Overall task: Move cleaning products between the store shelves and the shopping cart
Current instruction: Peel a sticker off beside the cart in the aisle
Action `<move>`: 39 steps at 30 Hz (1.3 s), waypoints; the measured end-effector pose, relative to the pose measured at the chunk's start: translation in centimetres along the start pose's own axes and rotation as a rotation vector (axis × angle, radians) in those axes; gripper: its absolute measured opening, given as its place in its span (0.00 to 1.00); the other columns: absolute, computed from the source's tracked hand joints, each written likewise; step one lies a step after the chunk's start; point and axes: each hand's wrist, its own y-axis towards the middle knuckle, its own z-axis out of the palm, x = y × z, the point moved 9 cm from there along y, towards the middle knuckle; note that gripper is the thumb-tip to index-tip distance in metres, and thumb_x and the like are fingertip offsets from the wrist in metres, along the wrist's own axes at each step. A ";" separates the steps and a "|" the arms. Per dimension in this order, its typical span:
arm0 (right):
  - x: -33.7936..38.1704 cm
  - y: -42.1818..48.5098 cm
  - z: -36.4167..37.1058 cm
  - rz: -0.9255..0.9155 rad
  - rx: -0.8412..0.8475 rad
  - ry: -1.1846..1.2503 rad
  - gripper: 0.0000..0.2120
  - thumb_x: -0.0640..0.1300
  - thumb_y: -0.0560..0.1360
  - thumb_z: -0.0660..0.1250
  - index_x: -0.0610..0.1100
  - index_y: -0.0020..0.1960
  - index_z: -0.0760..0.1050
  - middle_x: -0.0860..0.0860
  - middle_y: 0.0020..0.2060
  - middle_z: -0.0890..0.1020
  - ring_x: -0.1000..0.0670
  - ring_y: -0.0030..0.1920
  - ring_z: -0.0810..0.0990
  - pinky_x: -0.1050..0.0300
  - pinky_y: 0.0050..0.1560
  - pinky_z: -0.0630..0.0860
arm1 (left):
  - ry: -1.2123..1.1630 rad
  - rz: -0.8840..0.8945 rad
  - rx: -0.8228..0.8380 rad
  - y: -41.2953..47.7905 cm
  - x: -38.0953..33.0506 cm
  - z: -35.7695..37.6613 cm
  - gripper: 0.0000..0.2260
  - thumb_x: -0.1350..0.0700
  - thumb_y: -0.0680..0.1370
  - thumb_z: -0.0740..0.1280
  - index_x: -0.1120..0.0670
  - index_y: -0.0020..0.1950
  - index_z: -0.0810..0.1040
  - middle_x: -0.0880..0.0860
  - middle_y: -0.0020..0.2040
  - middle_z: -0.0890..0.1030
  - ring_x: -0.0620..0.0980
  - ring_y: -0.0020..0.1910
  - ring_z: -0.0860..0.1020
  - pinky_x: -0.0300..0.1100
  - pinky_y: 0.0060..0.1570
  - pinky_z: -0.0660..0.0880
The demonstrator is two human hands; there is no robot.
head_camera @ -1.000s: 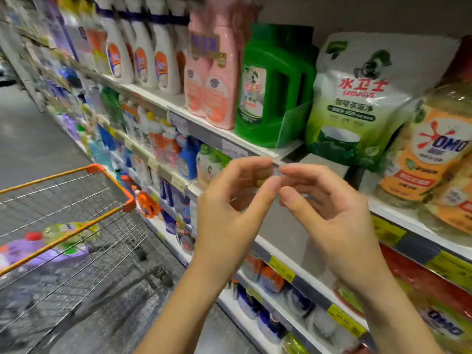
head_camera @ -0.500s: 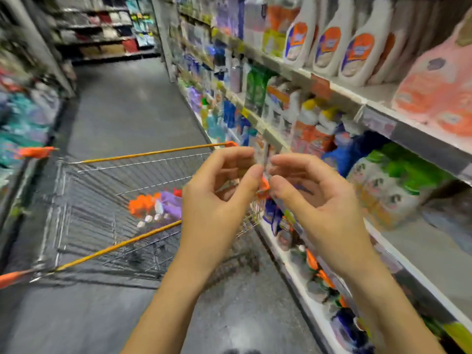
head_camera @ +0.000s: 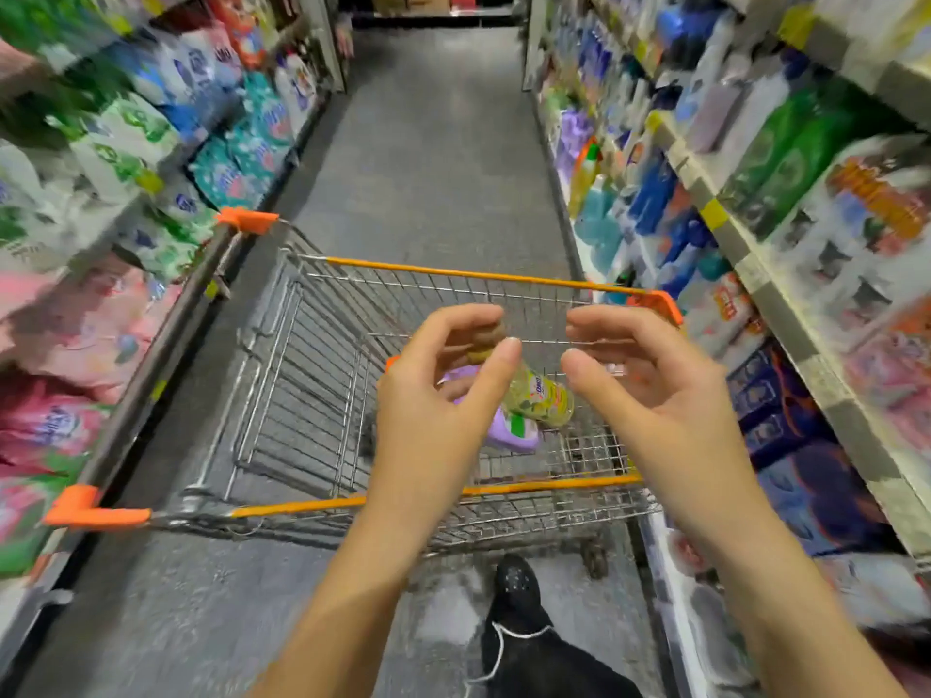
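now the view is swinging away from the right-hand shelves [head_camera: 755, 274], which a second ago were filling the frame, and is looking straight down the aisle, with the left-hand shelves [head_camera: 101, 158] running along the other side. the shopping cart [head_camera: 453, 274] is now sitting squarely in front of the person and close under both hands, so the work seems to be turning from shelf to cart.

the left hand [head_camera: 443, 395] and right hand [head_camera: 655, 390] are hovering above the basket. their fingertips were meeting a moment ago and are now parting, leaving a clear gap. both are staying loosely curled and are grasping nothing. that is reading as a reach into the cart, or a pause before the next pick.

two products are lying in the basket beneath the hands, a purple bottle [head_camera: 514, 430] and, resting against it, a yellow-green bottle [head_camera: 541, 398].

as for writing, the yellow-green bottle is carrying a label with a red mark, but it is too blurred to read, and the shelf packs are smearing too much to give any brand.
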 end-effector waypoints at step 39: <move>-52.0 14.4 8.7 0.620 0.536 -0.963 0.47 0.47 0.70 0.75 0.48 0.79 0.50 0.47 0.78 0.50 0.38 0.77 0.48 0.39 0.74 0.55 | 0.424 -0.626 0.126 14.6 44.8 2.1 0.15 0.64 0.76 0.68 0.56 0.61 0.74 0.55 0.56 0.75 0.54 0.50 0.78 0.50 0.53 0.77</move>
